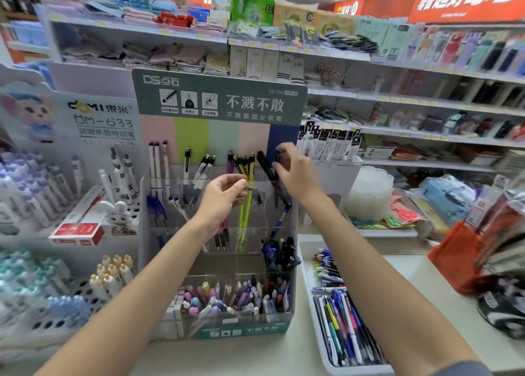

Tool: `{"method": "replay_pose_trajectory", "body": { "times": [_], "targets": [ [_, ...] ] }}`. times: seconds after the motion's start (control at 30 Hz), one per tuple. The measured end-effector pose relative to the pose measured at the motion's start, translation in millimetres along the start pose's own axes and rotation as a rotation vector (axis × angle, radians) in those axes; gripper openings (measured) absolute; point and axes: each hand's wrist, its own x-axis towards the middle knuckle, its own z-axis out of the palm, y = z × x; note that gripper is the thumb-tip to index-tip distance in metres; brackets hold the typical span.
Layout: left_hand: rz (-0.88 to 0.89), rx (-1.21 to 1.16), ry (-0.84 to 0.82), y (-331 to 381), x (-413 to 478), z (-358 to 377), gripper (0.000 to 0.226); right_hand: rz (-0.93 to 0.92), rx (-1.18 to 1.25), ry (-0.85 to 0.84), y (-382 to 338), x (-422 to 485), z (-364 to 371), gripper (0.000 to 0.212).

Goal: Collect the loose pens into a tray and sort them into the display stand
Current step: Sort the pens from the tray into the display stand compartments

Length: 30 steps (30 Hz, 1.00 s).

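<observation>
A clear tiered display stand [181, 323] with a green header card holds pens in its compartments. My left hand [223, 195] pinches the yellow pens [246, 208] standing in the top row. My right hand [292, 173] is raised at the top-right compartment and grips a black pen [281, 155], beside other black pens [265, 166]. A white tray [305, 264] on the counter to the right of the stand holds several loose pens [341, 324].
Left of the stand are white racks of pens [37, 188] and a red box [76, 230]. A stack of clear plastic dishes [369, 193] and an orange basket [454, 259] sit to the right. Store shelves fill the background.
</observation>
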Motion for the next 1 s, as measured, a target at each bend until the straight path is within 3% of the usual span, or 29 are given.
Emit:
{"method": "replay_pose_trajectory", "body": {
  "times": [0.07,0.17,0.3,0.4,0.57,0.77,0.93,1.0],
  "targets": [
    [-0.006,0.022,0.008,-1,-1,1,0.010,0.008,0.034,-0.059,3,-7,3,0.045],
    [-0.006,0.051,0.010,-3,-3,8,0.010,0.087,0.107,0.041,11,-16,-9,0.052],
    [-0.009,0.084,-0.027,-7,-12,32,0.010,0.211,0.099,0.203,40,-40,-35,0.040],
    [-0.023,0.105,-0.050,-12,-24,59,0.011,0.266,0.079,0.208,69,-70,-51,0.032],
    [-0.102,0.096,-0.068,-43,-51,124,0.010,0.384,0.092,0.072,131,-123,-79,0.025],
    [-0.324,0.164,-0.017,-118,-90,202,0.008,0.469,0.000,-0.295,206,-212,-103,0.020],
    [-0.435,0.464,0.024,-195,-124,235,0.033,0.374,-0.113,-0.443,252,-289,-99,0.033],
    [-0.490,0.596,0.040,-216,-139,244,0.058,0.384,-0.076,-0.456,259,-310,-97,0.039]
  ]
}}
